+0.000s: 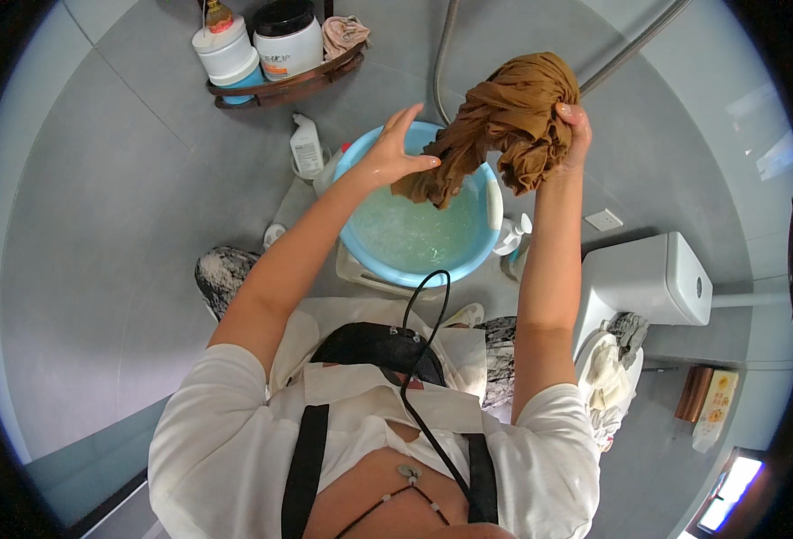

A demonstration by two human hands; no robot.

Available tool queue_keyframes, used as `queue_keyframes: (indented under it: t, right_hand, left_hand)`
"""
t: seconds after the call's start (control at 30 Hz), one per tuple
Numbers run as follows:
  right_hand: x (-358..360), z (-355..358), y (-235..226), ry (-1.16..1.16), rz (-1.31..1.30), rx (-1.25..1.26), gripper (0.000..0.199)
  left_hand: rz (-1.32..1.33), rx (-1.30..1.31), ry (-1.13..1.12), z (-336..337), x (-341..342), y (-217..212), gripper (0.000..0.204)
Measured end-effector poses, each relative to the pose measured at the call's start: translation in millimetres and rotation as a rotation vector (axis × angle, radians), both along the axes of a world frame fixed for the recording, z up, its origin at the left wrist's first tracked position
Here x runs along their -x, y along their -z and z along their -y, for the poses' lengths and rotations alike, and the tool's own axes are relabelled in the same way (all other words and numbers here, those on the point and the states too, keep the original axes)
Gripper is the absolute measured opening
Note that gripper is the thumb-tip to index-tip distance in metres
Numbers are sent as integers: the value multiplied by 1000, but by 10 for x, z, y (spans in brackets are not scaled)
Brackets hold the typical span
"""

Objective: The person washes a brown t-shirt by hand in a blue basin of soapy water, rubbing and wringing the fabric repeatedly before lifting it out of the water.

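Nearest, at 6 o'clock, were the person's white shirt and black straps. Farther up, the blue basin (pixel 414 235) sat on the floor at 12 o'clock, soapy water in it. Above it the brown cloth (pixel 504 121) hung bunched and looked soaked, so the wash seemed well along, with wringing likely left. The right hand (pixel 574 135) had its fingers closed on the cloth's upper bunch at 1 o'clock; the left hand (pixel 392 154) pinched its lower end, fingers half spread. Beyond, a shelf (pixel 279 85) held jars.
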State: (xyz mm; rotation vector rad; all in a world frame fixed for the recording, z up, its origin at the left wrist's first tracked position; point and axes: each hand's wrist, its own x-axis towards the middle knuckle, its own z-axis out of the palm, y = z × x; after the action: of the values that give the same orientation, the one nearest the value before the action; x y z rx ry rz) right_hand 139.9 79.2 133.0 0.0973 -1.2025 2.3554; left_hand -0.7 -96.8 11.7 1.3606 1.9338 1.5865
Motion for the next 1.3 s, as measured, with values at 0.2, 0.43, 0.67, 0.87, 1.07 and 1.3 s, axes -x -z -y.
queue_keyframes:
  t: [0.2, 0.43, 0.67, 0.87, 1.07, 1.3]
  right_hand:
    - [106, 46, 90, -116, -2, 103, 51]
    - [8, -49, 628, -178, 100, 41, 54]
    - [-141, -246, 1392, 29, 595, -51, 46]
    - [-71, -407, 2337, 79, 833, -205, 56]
    - [76, -48, 2399, 468, 1020, -1389, 61]
    - [218, 271, 2355, 178, 1231, -1780, 79]
  left_hand:
    - [-108, 32, 4, -114, -31, 21, 89]
    - [144, 41, 5, -206, -3, 571, 61]
    - [198, 20, -610, -31, 120, 939, 34]
    - [-39, 273, -635, -19, 189, 962, 41]
    - [-387, 585, -244, 0, 103, 930, 74]
    - [-293, 613, 89, -185, -66, 1385, 82]
